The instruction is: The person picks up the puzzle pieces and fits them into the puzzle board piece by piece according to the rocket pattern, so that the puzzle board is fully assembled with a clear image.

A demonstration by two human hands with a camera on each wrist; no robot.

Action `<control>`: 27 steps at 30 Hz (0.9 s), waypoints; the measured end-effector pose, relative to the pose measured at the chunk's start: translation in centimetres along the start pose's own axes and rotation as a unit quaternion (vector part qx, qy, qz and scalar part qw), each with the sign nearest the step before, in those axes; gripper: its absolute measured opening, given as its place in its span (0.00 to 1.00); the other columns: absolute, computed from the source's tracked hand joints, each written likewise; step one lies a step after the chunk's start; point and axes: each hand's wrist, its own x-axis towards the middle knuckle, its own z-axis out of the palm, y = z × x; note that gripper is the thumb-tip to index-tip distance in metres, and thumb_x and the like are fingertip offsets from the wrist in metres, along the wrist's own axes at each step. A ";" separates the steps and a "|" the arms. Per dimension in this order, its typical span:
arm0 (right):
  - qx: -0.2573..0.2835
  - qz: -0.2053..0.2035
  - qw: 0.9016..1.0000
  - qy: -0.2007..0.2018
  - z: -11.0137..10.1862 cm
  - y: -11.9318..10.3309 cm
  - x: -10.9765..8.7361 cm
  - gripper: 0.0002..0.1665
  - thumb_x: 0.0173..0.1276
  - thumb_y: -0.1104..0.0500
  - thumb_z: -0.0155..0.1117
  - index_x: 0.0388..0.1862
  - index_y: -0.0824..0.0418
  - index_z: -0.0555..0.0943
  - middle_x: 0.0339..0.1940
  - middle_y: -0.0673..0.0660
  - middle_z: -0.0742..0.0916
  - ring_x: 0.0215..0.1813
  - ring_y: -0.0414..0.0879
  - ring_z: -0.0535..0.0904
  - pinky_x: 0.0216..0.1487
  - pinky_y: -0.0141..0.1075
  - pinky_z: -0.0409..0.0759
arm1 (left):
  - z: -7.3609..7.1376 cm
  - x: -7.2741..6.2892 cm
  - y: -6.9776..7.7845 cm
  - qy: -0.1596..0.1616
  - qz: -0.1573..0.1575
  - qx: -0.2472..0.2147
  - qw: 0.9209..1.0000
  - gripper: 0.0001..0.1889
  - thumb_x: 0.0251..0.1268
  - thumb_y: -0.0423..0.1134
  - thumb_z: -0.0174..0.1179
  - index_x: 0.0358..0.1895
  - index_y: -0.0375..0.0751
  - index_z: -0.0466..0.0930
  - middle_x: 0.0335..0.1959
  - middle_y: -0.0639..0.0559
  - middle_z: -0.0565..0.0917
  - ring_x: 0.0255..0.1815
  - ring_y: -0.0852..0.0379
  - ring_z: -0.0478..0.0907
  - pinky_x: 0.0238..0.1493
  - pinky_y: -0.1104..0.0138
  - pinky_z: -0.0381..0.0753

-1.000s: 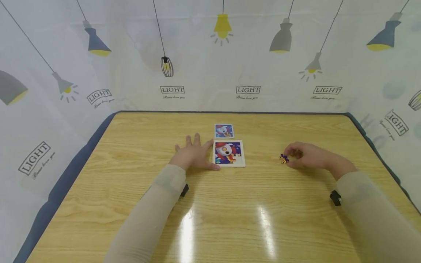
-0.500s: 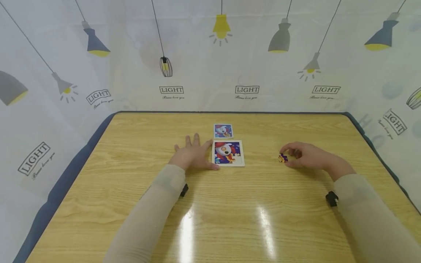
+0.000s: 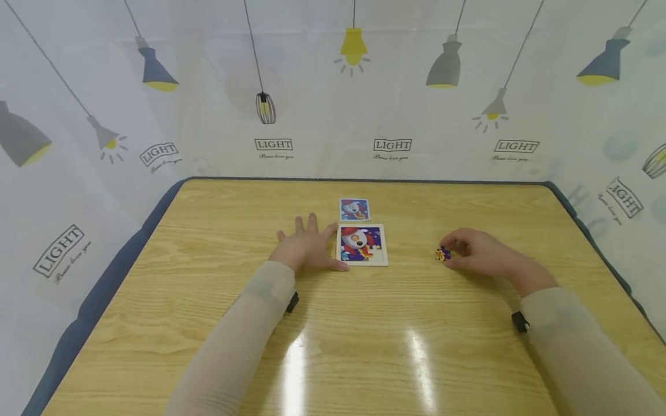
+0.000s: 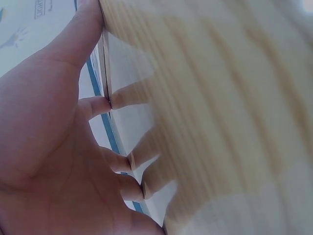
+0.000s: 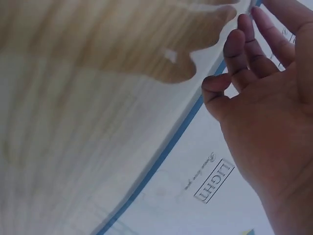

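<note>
A framed jigsaw puzzle (image 3: 385,245) lies flat at the middle of the table, with a rocket picture in it and a pale bare patch at its lower right. My left hand (image 3: 307,248) rests on the table with spread fingers, its thumb and index finger at the puzzle's left edge. To the right, my right hand (image 3: 481,252) pinches a small purple and yellow puzzle piece (image 3: 442,254) between thumb and fingertips, close over the table. The right wrist view shows this hand (image 5: 274,112) from the palm side; the piece is hidden there.
A small reference card (image 3: 355,210) with the same rocket picture lies just behind the puzzle. The wooden table (image 3: 364,323) ends at a dark blue edge, with a white lamp-printed curtain (image 3: 322,133) rising behind it.
My right hand has moved slightly left, carrying the puzzle piece, whose visible face has turned. My left hand stays in place beside the puzzle. The head view has shifted slightly.
</note>
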 end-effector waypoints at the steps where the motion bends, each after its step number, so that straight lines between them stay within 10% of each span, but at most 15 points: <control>1: 0.004 -0.001 1.000 0.001 0.2 -0.3 0.1 0.26 0.73 0.53 0.75 0.64 0.63 0.82 0.58 0.60 0.88 0.58 0.55 0.84 0.58 0.48 0.86 | 0.0 0.0 0.0 -0.001 -0.001 -0.001 1.000 0.60 0.56 0.80 0.65 0.88 0.71 0.42 0.90 0.35 0.32 0.89 0.26 0.28 0.78 0.20 0.35; 27: 0.099 -0.002 0.995 -0.015 5.1 -8.1 7.1 0.28 0.67 0.51 0.79 0.64 0.57 0.84 0.48 0.57 0.87 0.47 0.49 0.78 0.49 0.39 0.81 | 0.1 -0.1 -0.1 0.006 -0.001 -0.002 1.000 0.60 0.56 0.80 0.65 0.88 0.70 0.44 0.90 0.35 0.33 0.89 0.26 0.29 0.77 0.20 0.35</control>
